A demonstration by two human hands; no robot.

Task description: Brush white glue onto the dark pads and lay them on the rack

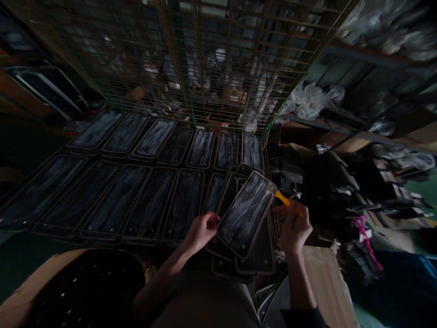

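A dark rectangular panel [246, 214] with a pale rim and rounded corners lies tilted on a pile of similar panels; whitish streaks cover its face. My left hand [203, 232] is closed, its thumb and fingers pinching the panel's lower left edge. My right hand [296, 228] is wrapped round the yellow handle of a brush [282, 197]. The brush's tip touches the panel near its upper right corner. Bare dark panels [261, 255] show beneath, without streaks. To the left, two rows of streaked panels [187, 198] lie side by side.
A tall wire mesh cage wall [184, 59] rises behind the rows. Shelves with clear plastic bags [309, 100] stand on the right, above black stacked items. A cardboard sheet [324, 282] is at lower right, and a round container with dark contents [88, 287] at lower left.
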